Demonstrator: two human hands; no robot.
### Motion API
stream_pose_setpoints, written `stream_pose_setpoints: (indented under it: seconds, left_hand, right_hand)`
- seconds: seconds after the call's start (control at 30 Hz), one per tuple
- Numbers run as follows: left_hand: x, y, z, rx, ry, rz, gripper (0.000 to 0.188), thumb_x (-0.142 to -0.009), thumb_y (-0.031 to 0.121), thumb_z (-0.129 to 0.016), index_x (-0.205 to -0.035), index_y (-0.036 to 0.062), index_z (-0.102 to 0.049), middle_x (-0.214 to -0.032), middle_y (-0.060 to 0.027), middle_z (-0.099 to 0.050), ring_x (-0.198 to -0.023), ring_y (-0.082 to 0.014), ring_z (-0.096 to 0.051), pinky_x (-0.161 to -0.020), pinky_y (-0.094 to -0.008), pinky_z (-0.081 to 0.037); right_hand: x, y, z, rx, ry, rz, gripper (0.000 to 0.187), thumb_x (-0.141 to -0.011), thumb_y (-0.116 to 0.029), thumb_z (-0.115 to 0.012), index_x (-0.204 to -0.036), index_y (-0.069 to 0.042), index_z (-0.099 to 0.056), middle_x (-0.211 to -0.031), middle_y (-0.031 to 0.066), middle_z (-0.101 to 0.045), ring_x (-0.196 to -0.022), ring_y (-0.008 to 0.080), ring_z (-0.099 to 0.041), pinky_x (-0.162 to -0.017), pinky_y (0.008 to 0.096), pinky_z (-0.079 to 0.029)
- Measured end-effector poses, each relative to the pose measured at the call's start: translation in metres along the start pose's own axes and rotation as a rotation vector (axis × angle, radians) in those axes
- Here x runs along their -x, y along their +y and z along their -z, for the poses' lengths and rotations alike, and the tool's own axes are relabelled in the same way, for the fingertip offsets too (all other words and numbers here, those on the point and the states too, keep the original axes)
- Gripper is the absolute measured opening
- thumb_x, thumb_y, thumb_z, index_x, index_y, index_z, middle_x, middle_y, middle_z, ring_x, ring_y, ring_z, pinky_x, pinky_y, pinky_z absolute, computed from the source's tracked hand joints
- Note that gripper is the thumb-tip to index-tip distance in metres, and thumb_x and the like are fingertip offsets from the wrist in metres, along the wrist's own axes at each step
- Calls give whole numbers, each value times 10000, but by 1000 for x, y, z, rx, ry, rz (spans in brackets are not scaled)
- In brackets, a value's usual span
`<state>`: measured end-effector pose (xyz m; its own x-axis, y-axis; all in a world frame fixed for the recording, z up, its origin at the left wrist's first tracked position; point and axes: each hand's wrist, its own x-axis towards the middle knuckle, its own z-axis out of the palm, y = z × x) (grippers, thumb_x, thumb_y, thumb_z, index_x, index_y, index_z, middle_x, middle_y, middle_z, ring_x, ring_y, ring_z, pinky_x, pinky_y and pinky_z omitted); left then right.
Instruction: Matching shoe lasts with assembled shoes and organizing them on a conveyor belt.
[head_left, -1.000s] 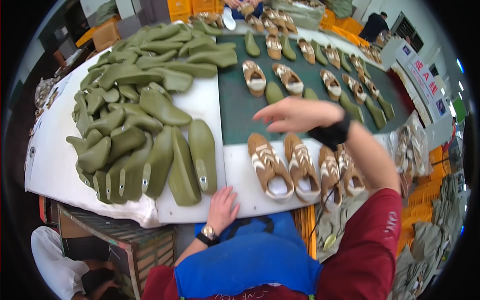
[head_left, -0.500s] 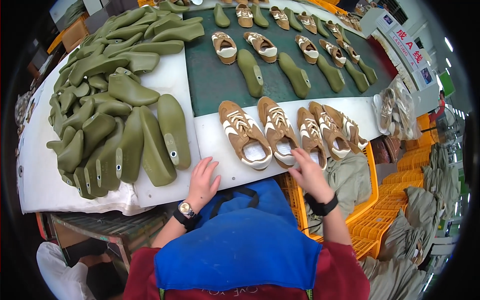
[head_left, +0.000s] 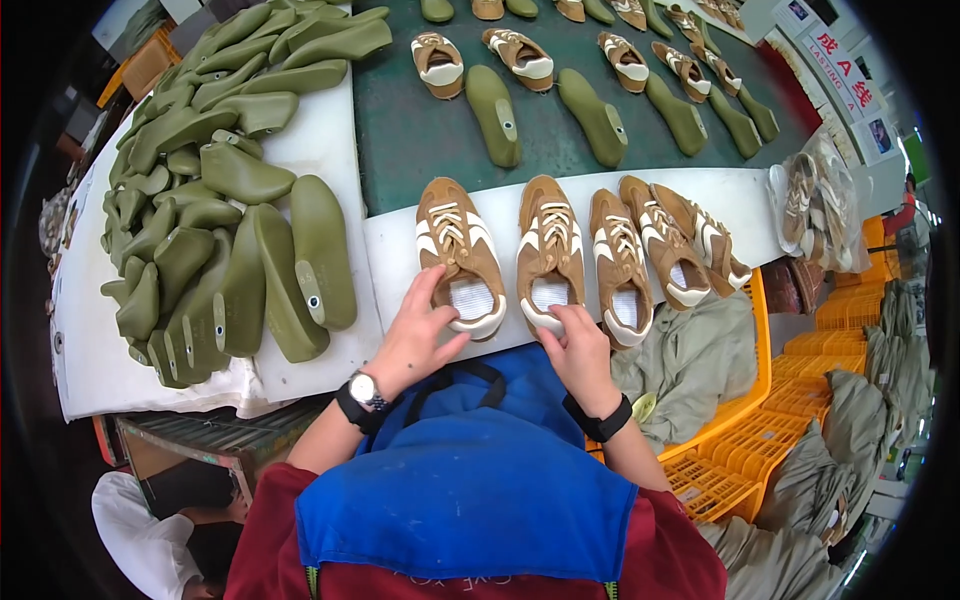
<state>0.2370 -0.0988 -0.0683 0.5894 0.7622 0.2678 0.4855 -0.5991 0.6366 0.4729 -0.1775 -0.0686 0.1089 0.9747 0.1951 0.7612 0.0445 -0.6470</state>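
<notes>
My left hand (head_left: 412,335) is on the leftmost brown sneaker (head_left: 455,225) with white stripes, fingers along its left side and thumb by the heel. The fingers of my right hand (head_left: 582,358) close on the heel of the second brown sneaker (head_left: 549,220). Both sneakers lie on the white tabletop (head_left: 395,260), toes pointing away from me, laces tied and pale insoles showing inside. Just right of them lies a third sneaker (head_left: 618,255), with two more leaning close together, the nearer one (head_left: 665,245) tilted.
Green shoe lasts (head_left: 245,170) lie heaped on the left of the table. Beyond, a green surface (head_left: 400,150) carries rows of sneakers and lasts. A bagged pair of shoes (head_left: 815,210) sits at the right. Yellow crates (head_left: 765,400) with grey-green cloth stand beside me.
My left hand has come from the bare table edge onto the leftmost sneaker. My right hand has shifted left to the second sneaker's heel. These two sneakers now stand straighter and farther apart.
</notes>
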Motion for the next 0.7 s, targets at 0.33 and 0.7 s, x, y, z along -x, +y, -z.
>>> stream_pose_setpoints:
  seconds: [0.33, 0.7]
  left_hand:
    - [-5, -1, 27, 114, -66, 129, 448, -772, 211, -713, -1144, 12, -560, -1342, -221, -409, -1229, -376, -423, -1003, -411, -378]
    - [-38, 3, 93, 1068, 348, 440, 430, -863, 190, -659, -1209, -18, -513, -1049, -48, -602, -934, -99, -565, -860, -267, -457]
  right_hand:
    - [-18, 22, 22, -1838, 59, -571, 405, -985, -347, -336, -1197, -60, -529, -1069, 60, -643, -893, 182, -645, -744, 306, -532]
    - [-1, -3, 14, -1552, -429, -534, 462, -985, -345, -348, -1258, 2, -486, -1188, 143, -589, -1056, 237, -587, -921, 352, -466]
